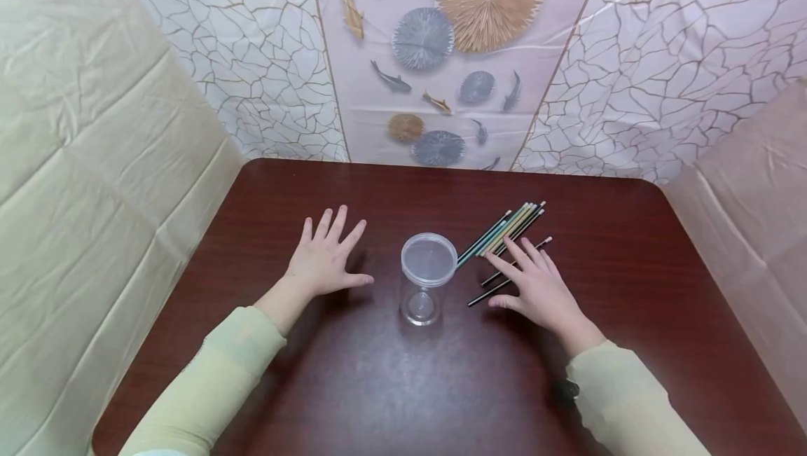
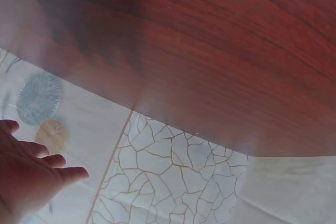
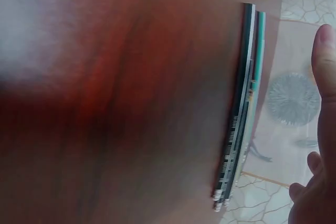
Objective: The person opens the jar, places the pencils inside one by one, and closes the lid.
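Note:
In the head view a clear round jar (image 1: 424, 295) stands upright between the two hands. My left hand (image 1: 324, 256) is to its left, fingers spread and straight, with nothing in it. My right hand (image 1: 539, 288) hovers over the near end of a loose bunch of pencils (image 1: 501, 235), its fingers spread and overlapping some of them. Dark, green and yellowish pencils lie slantwise right of the jar; one dark pencil (image 1: 478, 300) lies apart, nearer me. The right wrist view shows pencils (image 3: 242, 114) with pale eraser ends beside the hand's thumb. Only table and wall face the left palm.
The dark red-brown table (image 1: 378, 386) has rounded far corners. Behind it hangs a patterned cloth (image 1: 265, 57) with fish and round leaf shapes. Beige covered walls (image 1: 107, 162) rise on the left and right sides.

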Demonstrator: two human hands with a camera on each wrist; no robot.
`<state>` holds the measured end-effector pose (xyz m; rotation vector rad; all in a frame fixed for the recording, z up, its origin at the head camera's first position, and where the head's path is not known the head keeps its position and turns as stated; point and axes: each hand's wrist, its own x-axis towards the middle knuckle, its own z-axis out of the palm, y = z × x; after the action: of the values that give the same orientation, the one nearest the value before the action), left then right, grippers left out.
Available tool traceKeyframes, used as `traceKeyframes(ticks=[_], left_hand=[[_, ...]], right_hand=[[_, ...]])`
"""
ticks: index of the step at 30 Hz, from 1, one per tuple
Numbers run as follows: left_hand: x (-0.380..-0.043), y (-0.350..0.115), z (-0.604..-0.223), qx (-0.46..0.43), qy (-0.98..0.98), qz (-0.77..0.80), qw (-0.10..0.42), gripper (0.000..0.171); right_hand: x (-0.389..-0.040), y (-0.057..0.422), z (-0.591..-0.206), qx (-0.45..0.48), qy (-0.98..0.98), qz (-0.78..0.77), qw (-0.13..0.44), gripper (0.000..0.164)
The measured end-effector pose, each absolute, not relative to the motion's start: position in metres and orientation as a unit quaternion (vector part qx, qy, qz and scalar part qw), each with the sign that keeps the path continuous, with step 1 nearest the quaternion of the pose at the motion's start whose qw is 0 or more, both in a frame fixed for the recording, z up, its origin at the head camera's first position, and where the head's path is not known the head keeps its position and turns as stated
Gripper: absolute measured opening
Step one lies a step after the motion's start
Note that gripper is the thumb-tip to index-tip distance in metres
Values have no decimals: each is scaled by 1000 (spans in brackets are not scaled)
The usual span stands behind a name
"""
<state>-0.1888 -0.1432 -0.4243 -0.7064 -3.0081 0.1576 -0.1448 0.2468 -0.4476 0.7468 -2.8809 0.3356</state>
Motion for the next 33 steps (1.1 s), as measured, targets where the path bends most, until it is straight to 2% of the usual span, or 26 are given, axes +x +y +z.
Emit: traceKeyframes(ticks=[11,16,23,33], left_hand=[[-181,-141,-430,-235,-971,33,25,105],[-177,-138,-432,-246,-969,-18,29,104],[-171,-132,-436,-268,-950,-156,-28,105],[-168,-124,-450,-292,-925,-238,-59,104]], right_hand=[[-140,234,-446,260,-950,145,94,81],[-138,228,-444,256,-947,183,71,90],[-134,219,-452,273,-918,284,48,101],[-128,199,-447,232,-909,347,-4,103]])
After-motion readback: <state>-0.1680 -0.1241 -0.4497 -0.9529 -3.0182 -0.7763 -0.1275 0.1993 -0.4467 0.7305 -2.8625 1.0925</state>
